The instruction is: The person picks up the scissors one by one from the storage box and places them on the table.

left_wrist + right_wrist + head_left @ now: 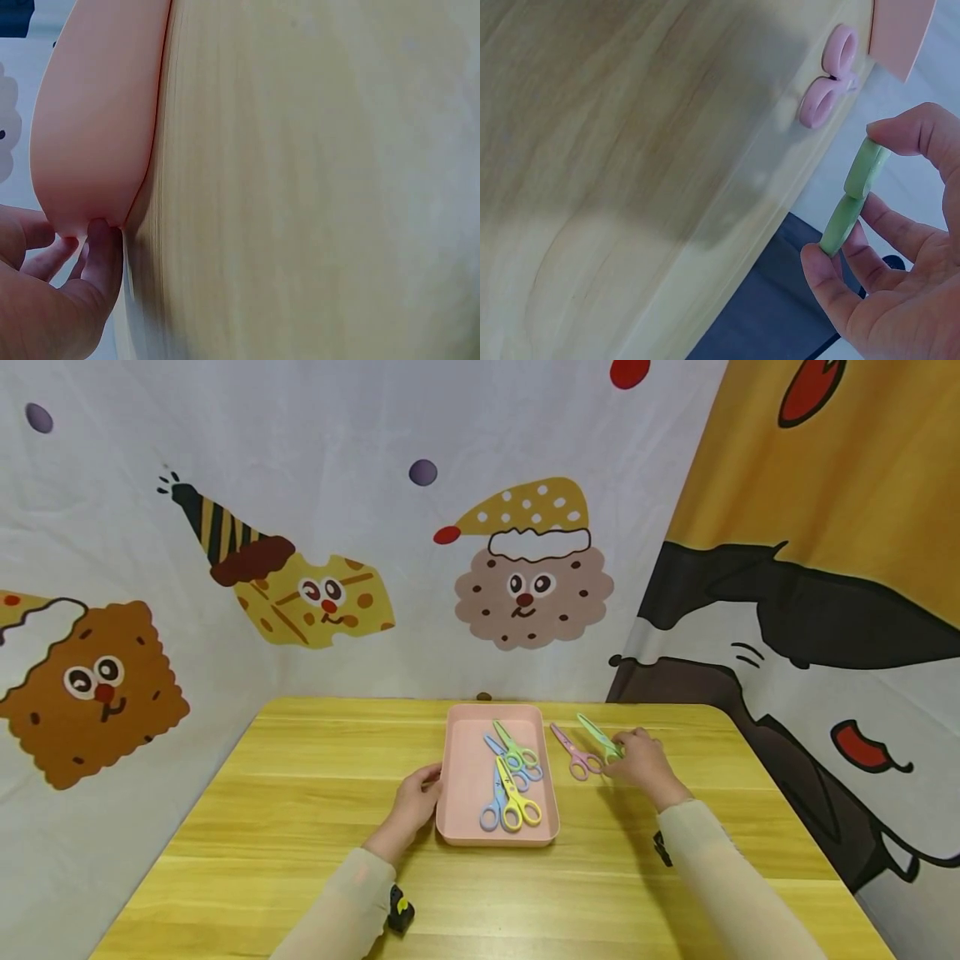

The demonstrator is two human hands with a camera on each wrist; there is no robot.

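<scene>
My left hand (417, 795) holds the left side of a pink tray (459, 727); in the left wrist view its fingers are bent against the tray wall (101, 112). Green scissors (596, 732) are pinched at the handles by my right hand (645, 766), raised off the table right of the tray. The right wrist view shows their green handles (844, 223) between thumb and fingers. Pink scissors (573, 751) lie on the table between the tray and that hand. Inside the tray lie green scissors (511, 743), yellow scissors (515, 802) and two overlapping pairs of blue scissors (491, 815).
The wooden table (315, 793) extends on both sides of the tray. A cloth backdrop (360, 427) with cartoon figures hangs behind the table's far edge and down its sides. A small black device sits at each wrist.
</scene>
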